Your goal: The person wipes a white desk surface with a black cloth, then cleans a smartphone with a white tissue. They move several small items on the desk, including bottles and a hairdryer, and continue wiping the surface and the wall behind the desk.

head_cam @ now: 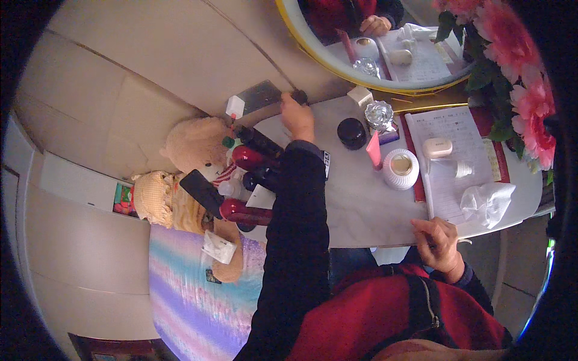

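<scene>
My left hand (298,118) reaches to the back of the marble-look tabletop (361,207), beside the wall. Its fingers close around a small dark round container (299,96), partly hidden by the hand. Over the front edge of the table, my right hand (437,243) is loosely curled with no object visible in it. Just beyond it lie an open notebook (451,189) with handwriting and a crumpled white tissue (487,203). Between the hands stand a black jar (352,133), a faceted clear jar (378,115), a pink tube (374,151) and a white ribbed jar (401,170).
A round gold-rimmed mirror (334,67) and pink artificial flowers (524,99) border the back. A small white case (438,147) rests on the notebook. Red bottles (246,158) crowd beside my left sleeve. Further left are a teddy bear (196,142) and a striped bed cover (203,289).
</scene>
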### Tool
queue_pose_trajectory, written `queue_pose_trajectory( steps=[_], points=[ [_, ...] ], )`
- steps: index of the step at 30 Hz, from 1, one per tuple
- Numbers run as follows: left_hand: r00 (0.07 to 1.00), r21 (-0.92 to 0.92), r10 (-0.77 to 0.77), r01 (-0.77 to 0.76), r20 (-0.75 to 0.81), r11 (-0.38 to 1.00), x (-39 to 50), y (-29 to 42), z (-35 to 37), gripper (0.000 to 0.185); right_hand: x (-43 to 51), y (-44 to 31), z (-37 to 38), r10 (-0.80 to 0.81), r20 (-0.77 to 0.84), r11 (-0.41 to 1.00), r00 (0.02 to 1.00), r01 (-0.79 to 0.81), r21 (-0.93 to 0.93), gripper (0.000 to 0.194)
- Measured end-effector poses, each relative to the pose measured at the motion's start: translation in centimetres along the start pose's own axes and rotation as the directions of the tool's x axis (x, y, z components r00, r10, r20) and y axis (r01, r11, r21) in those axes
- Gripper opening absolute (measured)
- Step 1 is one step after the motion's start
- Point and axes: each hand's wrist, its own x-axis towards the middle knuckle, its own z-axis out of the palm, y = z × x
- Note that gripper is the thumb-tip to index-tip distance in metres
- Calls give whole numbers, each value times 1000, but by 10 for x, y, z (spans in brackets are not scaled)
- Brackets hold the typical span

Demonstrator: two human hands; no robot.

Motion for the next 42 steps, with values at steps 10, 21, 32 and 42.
queue_pose_trajectory(
  steps=[10,21,32,42],
  points=[
    [993,3,93,-93,67,996,-17,30,-35,111,-5,5,5,-88,-12,992,996,87,-88,37],
    [998,-106,49,-43,48,993,-13,19,-21,101,-3,4,6,-78,5,992,997,78,-101,37],
    [995,-89,97,-94,29,992,-11,15,-21,96,-2,4,6,-72,21,992,997,74,-102,39],
    [994,-93,108,-108,-10,990,-8,17,-27,91,-2,3,7,-61,33,990,998,65,-127,37]
  ],
)
